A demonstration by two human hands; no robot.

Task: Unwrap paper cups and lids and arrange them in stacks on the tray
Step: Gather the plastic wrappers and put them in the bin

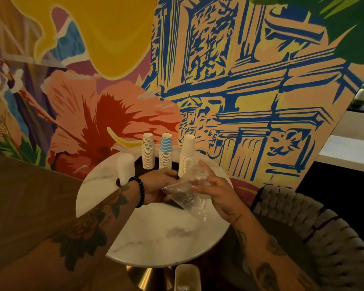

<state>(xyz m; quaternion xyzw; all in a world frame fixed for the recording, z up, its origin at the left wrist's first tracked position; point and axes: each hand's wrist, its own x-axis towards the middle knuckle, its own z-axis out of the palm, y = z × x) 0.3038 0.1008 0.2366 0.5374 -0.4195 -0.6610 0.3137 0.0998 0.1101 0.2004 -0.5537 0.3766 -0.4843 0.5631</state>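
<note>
Over the middle of the tabletop [156, 234] both hands are holding a clear plastic wrapper [187, 193] between them. The left hand [158, 185] is gripping its left end with curled fingers, and the right hand [215, 185] is pinching its crumpled right side. Just beyond, toward the far edge, four stacks are standing on the dark tray [138, 164] — a plain white stack [125, 168], patterned cups [148, 152], blue zigzag cups [166, 151] and white cups [187, 154].

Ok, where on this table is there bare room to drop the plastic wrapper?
The table is bare across its near half, this side of the wrapper; also left of the tray. The far side is crowded: four stacks stand on the tray.
</note>
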